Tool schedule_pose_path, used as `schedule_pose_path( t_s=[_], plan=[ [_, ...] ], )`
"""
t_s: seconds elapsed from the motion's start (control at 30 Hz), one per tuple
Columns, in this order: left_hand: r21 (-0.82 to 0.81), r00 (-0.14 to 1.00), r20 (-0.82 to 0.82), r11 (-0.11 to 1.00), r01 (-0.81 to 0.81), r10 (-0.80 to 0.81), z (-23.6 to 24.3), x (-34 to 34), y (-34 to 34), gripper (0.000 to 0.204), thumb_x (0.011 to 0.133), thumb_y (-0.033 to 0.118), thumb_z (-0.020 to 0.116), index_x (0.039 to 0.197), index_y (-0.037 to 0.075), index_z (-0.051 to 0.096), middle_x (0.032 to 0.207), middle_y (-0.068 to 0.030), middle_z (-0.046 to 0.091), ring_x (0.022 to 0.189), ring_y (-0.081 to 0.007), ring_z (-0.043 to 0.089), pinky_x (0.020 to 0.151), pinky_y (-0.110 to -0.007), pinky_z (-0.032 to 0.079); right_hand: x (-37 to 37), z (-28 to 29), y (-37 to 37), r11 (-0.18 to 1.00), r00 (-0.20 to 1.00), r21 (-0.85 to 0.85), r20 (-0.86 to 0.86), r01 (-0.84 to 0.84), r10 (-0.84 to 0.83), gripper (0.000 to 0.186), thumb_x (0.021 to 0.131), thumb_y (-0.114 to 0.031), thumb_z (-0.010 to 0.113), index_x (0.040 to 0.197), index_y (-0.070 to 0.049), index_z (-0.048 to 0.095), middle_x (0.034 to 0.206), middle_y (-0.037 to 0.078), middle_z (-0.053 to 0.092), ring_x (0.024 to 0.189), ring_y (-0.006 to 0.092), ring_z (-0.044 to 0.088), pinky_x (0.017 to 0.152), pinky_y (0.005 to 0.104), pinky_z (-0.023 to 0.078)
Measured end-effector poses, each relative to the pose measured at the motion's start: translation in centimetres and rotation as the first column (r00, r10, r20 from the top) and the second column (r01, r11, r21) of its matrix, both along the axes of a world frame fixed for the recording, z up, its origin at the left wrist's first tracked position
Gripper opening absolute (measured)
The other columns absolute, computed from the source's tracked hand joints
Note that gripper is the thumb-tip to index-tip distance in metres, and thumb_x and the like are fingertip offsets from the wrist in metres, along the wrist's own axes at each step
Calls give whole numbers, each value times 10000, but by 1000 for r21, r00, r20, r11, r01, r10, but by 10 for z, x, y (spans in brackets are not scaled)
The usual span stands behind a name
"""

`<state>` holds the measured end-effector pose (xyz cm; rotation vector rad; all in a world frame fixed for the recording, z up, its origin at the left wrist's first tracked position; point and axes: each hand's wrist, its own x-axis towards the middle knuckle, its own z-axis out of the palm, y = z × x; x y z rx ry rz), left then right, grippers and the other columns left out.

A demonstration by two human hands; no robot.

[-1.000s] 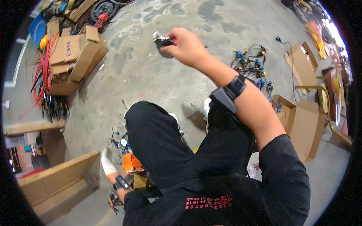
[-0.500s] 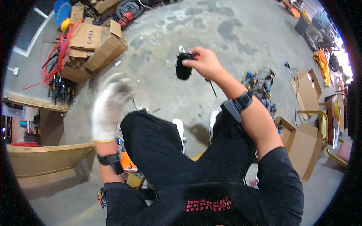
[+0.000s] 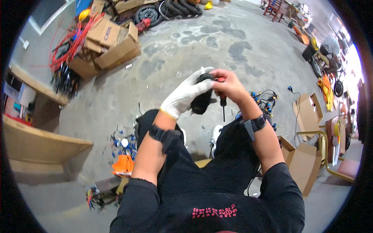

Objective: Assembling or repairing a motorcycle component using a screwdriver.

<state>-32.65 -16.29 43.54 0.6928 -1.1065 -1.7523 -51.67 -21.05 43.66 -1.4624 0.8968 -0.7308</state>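
Near: my black trousers (image 3: 180,167), 2 knees apart, w/ 2 white shoes (image 3: 216,138) on the floor; 1 dark wrist unit (image 3: 165,138) per forearm, 2 total. Centre: 1 black part (image 3: 201,101), held up over the floor btwn my hands. My L hand (image 3: 189,91), in a white knit glove, is curled nearly closed about it; my R hand (image 3: 230,85), bare, is bent nearly closed at its upper R, w/ 1 screwdriver (image 3: 223,100) in its grip, shaft down. Whether R fingertips press the part: can't tell.

Surface: grey concrete floor (image 3: 171,70), w/ dark blotches. On it, L: 1 orange piece (image 3: 123,165) near small blue/black bits (image 3: 124,143), too small to count. R: 1 tangle of cables (image 3: 266,101), blue/yellow ends; 2 open cartons (image 3: 305,167); 1 gold-framed chair (image 3: 324,143) alongside.

Farther, L: cardboard boxes (image 3: 112,46), 2 or more, beside 1 bundle of red cable (image 3: 79,44). Room's far end: 1 wheel (image 3: 148,14), several overlapping tyres (image 3: 182,8), 1 reddish wooden chair (image 3: 273,8).
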Motion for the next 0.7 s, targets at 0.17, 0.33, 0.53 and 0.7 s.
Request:
schedule_pose_path(
  t_s=[0.17, 0.33, 0.53, 0.7],
  plan=[
    [-51, 999, 42, 999, 16, -14, 12, -6, 15, 525, 919, 215, 650, 1389, 68, 469, 1139, -57, 606, 944, -154, 622, 753, -295, 539, -3, -7, 12, 993, 995, -78, 46, 87, -83, 273, 855, -132, 701, 1111, -48, 657, 758, -21, 615, 575, 56, 540, 486, 216, 415],
    [-325, 760, 543, 924, -200, 356, 12, 3, 25, 411, 853, 233, 655, 1223, 62, 601, 975, -54, 658, 808, -122, 590, 734, -272, 496, 12, -22, 8, 930, 957, -228, 114, 288, -268, 391, 1027, -362, 476, 1221, -47, 604, 1000, 89, 673, 576, 96, 569, 506, 226, 461],
    [-43, 791, 77, 795, -605, 607, -6, 22, 22, 258, 869, 215, 675, 1042, 34, 617, 842, -53, 661, 680, -113, 609, 633, -254, 496, 15, -121, -73, 904, 908, -248, -148, 349, -392, 329, 926, -327, 628, 1002, -9, 658, 833, 85, 684, 621, 151, 642, 521, 284, 474],
    [23, 730, 228, 746, -666, 644, -16, 51, 3, 295, 842, 102, 694, 1104, 28, 577, 860, -72, 652, 735, -143, 649, 646, -275, 534, 0, -328, -37, 851, 718, 114, -600, 512, -352, 273, 879, -308, 676, 885, -35, 662, 703, 75, 662, 533, 164, 617, 438, 329, 458]
  ],
)
